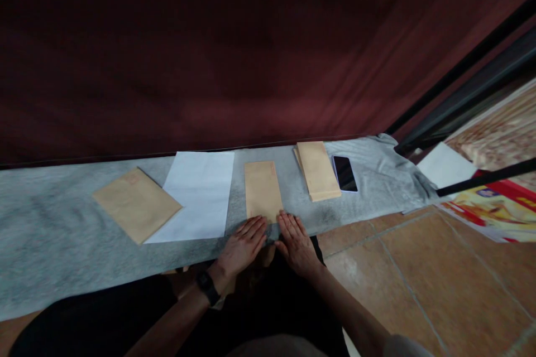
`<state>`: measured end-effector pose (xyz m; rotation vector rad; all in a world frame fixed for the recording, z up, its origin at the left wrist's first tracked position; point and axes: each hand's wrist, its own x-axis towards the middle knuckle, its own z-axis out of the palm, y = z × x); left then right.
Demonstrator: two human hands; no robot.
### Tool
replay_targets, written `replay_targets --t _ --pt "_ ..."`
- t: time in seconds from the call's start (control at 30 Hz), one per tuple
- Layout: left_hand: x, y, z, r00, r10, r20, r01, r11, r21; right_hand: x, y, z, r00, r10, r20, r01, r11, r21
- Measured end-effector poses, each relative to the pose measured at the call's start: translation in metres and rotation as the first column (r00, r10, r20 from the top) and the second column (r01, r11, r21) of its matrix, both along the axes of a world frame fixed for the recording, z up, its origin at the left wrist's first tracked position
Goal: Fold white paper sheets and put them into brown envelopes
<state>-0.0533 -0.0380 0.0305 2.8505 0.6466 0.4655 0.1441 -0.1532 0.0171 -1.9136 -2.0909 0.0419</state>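
Note:
A brown paper envelope (263, 187) lies flat in front of me on a grey cloth. My left hand (243, 244) rests with its fingertips on the envelope's near left corner, fingers stretched out. At the near right corner, my right hand (296, 242) lies flat with its fingers extended. Neither hand grips anything. To the left, another brown envelope (136, 203) overlaps a sheet of white paper (205, 189). On the right is a small stack of brown envelopes (319, 170).
A smartphone (345, 173) lies beside the stack. The grey cloth (50, 234) covers a narrow bench, with a dark red curtain (251, 56) behind it. Black metal bars (469, 61) and a colourful box (494, 209) stand at the right, above the tiled floor (402, 268).

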Motion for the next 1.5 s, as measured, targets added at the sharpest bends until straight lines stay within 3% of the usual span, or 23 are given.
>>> replay_targets --t 0.13,0.27,0.4,0.53,0.7,1.1,1.37,1.5 --pt "0.020 -0.004 0.000 0.998 0.057 0.003 -0.057 0.998 -0.013 -0.003 -0.001 -0.002 1.000 -0.023 -0.014 0.023 1.000 0.016" --pt "0.056 -0.001 -0.008 0.995 0.101 0.011 -0.101 0.994 -0.036 -0.004 -0.001 -0.008 1.000 -0.019 -0.017 0.019 0.999 0.035" --pt "0.092 0.016 -0.017 0.988 0.155 0.024 -0.153 0.986 -0.063 -0.005 0.000 -0.011 1.000 -0.019 -0.017 0.020 0.999 0.036" --pt "0.109 0.040 -0.020 0.978 0.210 0.002 -0.210 0.977 -0.034 -0.005 0.001 -0.010 0.999 -0.043 -0.011 0.044 0.998 0.050" --pt "0.108 0.051 -0.019 0.966 0.255 -0.048 -0.255 0.967 0.017 -0.004 0.002 -0.008 1.000 -0.026 0.003 0.026 0.999 0.041" --pt "0.081 0.046 -0.019 0.918 0.385 -0.093 -0.386 0.922 0.003 -0.003 0.002 -0.007 1.000 -0.016 -0.014 0.017 0.999 0.035" --pt "0.064 0.043 -0.018 0.920 0.387 -0.065 -0.390 0.920 -0.033 -0.001 0.002 -0.006 0.997 -0.006 -0.078 0.008 1.000 0.025" --pt "0.052 0.033 -0.015 0.963 0.265 -0.041 -0.267 0.963 -0.044 0.005 0.006 -0.007 0.968 -0.027 -0.250 0.037 0.999 0.034"
